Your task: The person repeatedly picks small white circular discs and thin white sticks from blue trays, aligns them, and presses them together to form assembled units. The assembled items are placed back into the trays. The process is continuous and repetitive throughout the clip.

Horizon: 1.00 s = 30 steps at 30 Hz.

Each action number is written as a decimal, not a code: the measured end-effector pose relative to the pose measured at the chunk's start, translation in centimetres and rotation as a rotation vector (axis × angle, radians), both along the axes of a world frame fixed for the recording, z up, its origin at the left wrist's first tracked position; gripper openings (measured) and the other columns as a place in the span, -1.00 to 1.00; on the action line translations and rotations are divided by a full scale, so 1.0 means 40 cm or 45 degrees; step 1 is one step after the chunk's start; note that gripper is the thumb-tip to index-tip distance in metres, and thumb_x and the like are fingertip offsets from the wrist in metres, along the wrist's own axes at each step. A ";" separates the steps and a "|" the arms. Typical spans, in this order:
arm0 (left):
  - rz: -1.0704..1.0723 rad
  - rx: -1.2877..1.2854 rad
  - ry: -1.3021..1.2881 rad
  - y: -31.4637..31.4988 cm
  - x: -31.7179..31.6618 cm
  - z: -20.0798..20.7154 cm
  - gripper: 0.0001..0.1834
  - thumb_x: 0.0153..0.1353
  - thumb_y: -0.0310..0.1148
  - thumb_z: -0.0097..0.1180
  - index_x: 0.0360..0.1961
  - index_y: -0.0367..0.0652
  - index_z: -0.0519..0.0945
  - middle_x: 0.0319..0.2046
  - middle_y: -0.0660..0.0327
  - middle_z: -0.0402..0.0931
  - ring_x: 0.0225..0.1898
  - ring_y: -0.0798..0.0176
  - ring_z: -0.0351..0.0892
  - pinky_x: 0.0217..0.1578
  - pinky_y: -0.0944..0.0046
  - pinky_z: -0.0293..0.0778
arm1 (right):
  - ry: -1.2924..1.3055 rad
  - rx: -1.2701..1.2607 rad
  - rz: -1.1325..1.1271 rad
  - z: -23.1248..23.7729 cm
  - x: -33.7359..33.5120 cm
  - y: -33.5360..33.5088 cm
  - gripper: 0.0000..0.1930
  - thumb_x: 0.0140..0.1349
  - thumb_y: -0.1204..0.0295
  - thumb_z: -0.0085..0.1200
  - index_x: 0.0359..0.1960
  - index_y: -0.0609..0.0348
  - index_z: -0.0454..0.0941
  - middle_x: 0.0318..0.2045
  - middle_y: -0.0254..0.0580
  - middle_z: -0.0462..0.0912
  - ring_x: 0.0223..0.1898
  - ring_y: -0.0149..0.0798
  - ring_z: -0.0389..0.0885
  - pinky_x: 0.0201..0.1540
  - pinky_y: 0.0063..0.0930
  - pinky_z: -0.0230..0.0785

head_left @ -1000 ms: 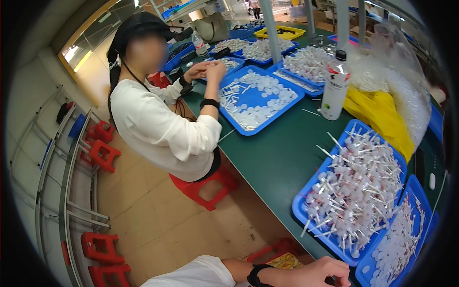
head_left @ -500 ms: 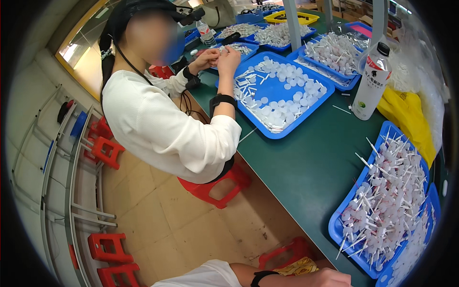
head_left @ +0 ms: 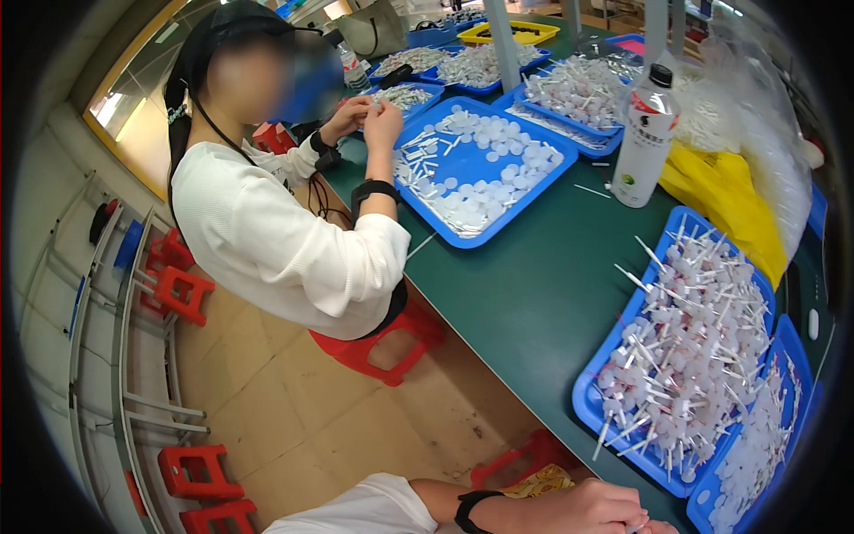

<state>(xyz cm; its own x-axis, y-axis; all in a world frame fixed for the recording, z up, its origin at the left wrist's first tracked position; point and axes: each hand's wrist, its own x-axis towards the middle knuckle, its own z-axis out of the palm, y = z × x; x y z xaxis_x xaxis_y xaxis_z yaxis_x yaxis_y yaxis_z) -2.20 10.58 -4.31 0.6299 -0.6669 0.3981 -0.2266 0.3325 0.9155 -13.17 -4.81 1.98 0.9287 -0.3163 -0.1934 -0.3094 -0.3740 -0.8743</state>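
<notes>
My left hand (head_left: 583,510) is at the lower edge, a black band (head_left: 476,509) round its wrist. Its fingers are pinched together around something pale and too small to make out. A bit of my right hand (head_left: 660,528) shows beside those fingertips, mostly cut off by the picture's edge. Close by to the right lies a blue tray (head_left: 583,400) heaped with white sticks joined to round translucent discs (head_left: 685,347). Another blue tray (head_left: 703,512) with loose discs (head_left: 752,463) adjoins it.
At the left a co-worker in a white top (head_left: 267,240) handles small parts over a blue tray (head_left: 471,242) of discs and sticks. A white bottle (head_left: 642,142) stands on the green table (head_left: 507,303) near a yellow bag (head_left: 725,196). Red stools (head_left: 391,347) stand below.
The view has shifted, so the table, trays and co-worker sit further left and slightly higher. More of my left hand shows, and a bit of my right hand has come in.
</notes>
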 end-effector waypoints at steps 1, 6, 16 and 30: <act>-0.025 0.032 -0.027 -0.006 -0.001 0.006 -0.90 0.18 -0.48 0.23 -0.32 -0.29 0.64 -0.35 0.09 0.62 -0.33 0.13 0.69 -0.36 0.29 0.57 | 0.035 0.006 0.011 0.008 -0.005 -0.013 -0.92 0.29 0.67 0.04 -0.29 0.46 0.58 -0.47 -0.19 0.60 -0.48 -0.45 0.48 -0.41 -0.60 0.32; -0.126 0.135 0.008 -0.069 -0.029 -0.025 -0.79 0.09 -0.44 0.32 -0.29 -0.29 0.58 -0.35 0.18 0.52 -0.33 0.21 0.60 -0.29 0.27 0.50 | -0.009 -0.111 -0.041 0.000 -0.040 -0.054 -0.94 0.27 0.66 0.08 -0.30 0.45 0.58 -0.41 -0.16 0.64 -0.40 -0.40 0.56 -0.30 -0.58 0.39; 0.370 0.432 -0.376 -0.150 0.000 0.105 -0.77 0.08 -0.40 0.37 -0.24 -0.23 0.67 -0.35 0.13 0.63 -0.34 0.17 0.62 -0.31 0.27 0.52 | -0.207 0.236 -0.296 -0.010 -0.164 -0.170 -0.66 0.31 0.65 0.05 0.12 0.32 0.45 -0.24 -0.19 0.63 -0.20 -0.42 0.57 -0.16 -0.59 0.42; 1.469 0.911 -1.134 -0.243 0.162 0.139 -0.53 0.24 -0.22 0.22 0.08 -0.30 0.53 0.07 0.01 0.50 0.14 -0.06 0.40 0.10 -0.05 0.26 | -0.286 -0.042 -0.254 -0.003 -0.239 -0.226 -0.90 0.12 0.61 0.20 -0.31 0.32 0.60 -0.44 -0.12 0.62 -0.37 -0.27 0.62 -0.25 -0.49 0.40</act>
